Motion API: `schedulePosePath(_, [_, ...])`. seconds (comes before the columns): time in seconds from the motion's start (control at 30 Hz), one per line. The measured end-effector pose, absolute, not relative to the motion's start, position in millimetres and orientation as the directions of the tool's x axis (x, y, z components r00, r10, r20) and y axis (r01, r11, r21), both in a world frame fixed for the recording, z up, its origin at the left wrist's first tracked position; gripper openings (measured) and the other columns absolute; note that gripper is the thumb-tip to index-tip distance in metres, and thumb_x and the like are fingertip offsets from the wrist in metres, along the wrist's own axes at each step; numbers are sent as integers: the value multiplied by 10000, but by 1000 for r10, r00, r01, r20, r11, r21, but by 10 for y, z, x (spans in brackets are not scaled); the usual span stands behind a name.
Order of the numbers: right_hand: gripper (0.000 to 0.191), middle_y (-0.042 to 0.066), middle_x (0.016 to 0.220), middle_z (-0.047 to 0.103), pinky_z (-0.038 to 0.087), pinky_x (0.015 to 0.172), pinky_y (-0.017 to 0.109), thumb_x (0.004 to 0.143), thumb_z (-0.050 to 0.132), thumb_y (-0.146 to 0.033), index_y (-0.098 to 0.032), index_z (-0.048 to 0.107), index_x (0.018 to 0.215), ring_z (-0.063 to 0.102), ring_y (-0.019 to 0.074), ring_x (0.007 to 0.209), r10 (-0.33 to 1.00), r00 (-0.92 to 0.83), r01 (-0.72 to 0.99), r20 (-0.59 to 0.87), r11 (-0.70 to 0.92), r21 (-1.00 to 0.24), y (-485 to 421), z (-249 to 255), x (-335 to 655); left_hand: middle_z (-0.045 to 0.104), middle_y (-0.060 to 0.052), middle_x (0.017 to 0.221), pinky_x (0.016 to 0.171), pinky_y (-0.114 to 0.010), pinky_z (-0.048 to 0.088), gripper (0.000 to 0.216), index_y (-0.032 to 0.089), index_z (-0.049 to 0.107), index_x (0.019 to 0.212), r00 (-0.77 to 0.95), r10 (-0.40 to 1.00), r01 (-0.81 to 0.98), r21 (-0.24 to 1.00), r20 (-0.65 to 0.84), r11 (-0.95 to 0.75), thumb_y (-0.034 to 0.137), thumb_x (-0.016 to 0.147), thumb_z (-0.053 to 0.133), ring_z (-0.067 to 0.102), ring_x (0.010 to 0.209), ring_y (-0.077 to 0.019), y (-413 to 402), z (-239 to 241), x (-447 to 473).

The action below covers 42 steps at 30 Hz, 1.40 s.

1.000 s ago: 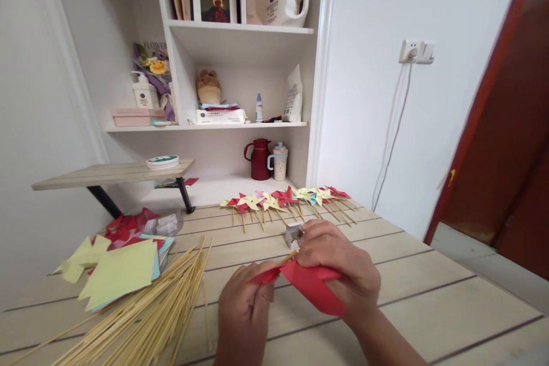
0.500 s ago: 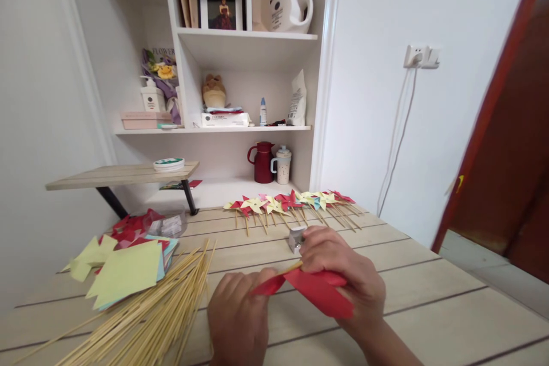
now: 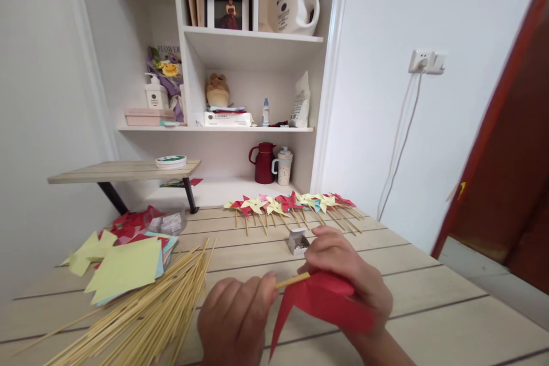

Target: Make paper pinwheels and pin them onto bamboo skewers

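Observation:
My left hand is closed around a thin wooden stick, whose end meets the middle of a red paper pinwheel. My right hand grips the pinwheel from the right, its fingers curled over the centre where stick and paper meet. One red blade hangs down between the hands. Just beyond my right fingers stands a small open box with tiny shiny metal pieces inside. What the right fingertips press on is hidden behind the paper and the hand.
A bundle of wooden sticks lies at the left, beside stacked paper squares and red paper pieces. Several finished pinwheels line the table's back edge. A raised wooden stand and a white shelf rise behind.
The pinwheel has turned and moved slightly right with my right hand, and a blade now hangs down. My left hand has shifted a little left, showing more of the stick.

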State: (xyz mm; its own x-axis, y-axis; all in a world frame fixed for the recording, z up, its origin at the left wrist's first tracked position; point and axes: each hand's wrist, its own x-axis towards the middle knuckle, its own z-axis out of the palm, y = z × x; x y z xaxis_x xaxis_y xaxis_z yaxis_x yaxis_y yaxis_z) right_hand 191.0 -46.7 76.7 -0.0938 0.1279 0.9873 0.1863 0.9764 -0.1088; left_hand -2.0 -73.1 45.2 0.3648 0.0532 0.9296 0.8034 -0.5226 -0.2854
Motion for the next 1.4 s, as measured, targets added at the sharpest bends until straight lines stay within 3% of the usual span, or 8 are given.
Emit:
schedulePosePath(0.27, [189,29,714,708,487,873,497,970,508,-253,-218,694,973,649,210,719,104,-123,228,987,971,-74,-480,761,1933,774,-47,856,688,-308,467,175,128,634,1079,394,55,802,-314,918,-508,137,914,580,674,673,-135,-754,427,-38])
schedulePosePath(0.5, [256,50,791,726,480,892,525,974,496,-239,-207,655,1172,648,222,773,104,-115,201,988,976,-80,-448,696,1954,769,-41,832,696,-317,466,180,122,637,1074,369,31,806,-303,929,-508,127,898,602,665,658,-136,-743,429,-4])
schedulePosePath(0.87, [117,30,733,677,480,884,497,906,565,-181,-222,666,948,642,210,717,141,-117,317,983,944,-97,-497,722,1915,764,-26,801,646,-287,476,156,142,635,1057,341,37,823,-279,939,-495,135,915,572,657,630,-119,-741,431,36])
schedulePosePath(1.13, [236,17,757,669,453,919,511,839,535,-24,-213,638,936,628,188,723,153,-131,365,979,926,-96,-455,681,1871,748,-16,725,567,-272,427,146,136,604,979,271,65,819,-195,960,-540,128,968,459,615,544,-108,-729,493,118])
schedulePosePath(1.4, [192,28,798,705,398,969,556,911,545,-191,-234,637,1074,642,219,775,151,-120,273,981,955,-113,-348,608,1879,727,-2,703,625,-297,425,129,128,609,1012,230,65,831,-162,971,-533,116,950,497,614,567,-120,-699,460,145])
